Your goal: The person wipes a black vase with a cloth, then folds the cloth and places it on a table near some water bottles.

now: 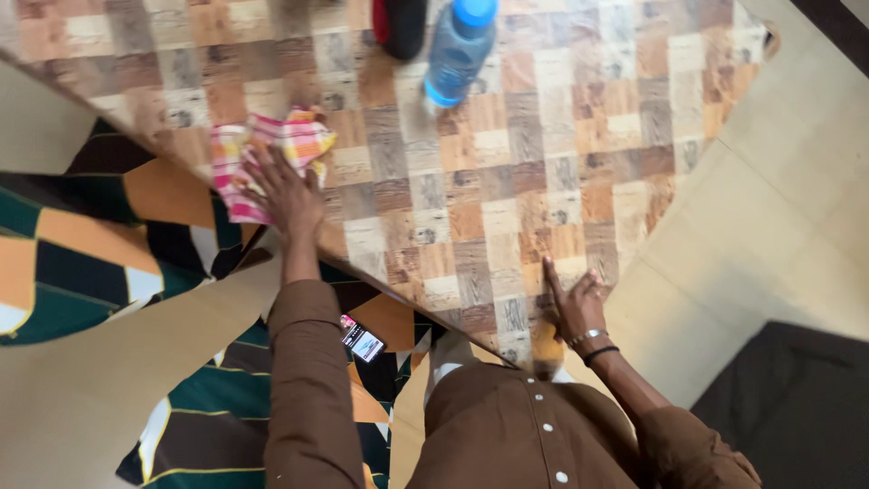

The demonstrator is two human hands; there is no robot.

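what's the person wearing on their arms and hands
Both arms are in long brown sleeves, matching a brown button-front shirt with pale buttons. The right hand has a metallic bracelet and a thin black band at the wrist. The left hand is bare, with no gloves.

A brown long-sleeved shirt (507, 426) is worn, seen from above; its front is closed by a row of small pale buttons (541, 398); both sleeves are of the same plain brown cloth and reach down to the wrists; the left sleeve (303, 380) is shown full length, lightly creased; the right sleeve (688, 444) is bunched near the elbow; on the right wrist a silver-coloured bracelet (587, 338) is worn, with a thin dark band (599, 354) just beside it.
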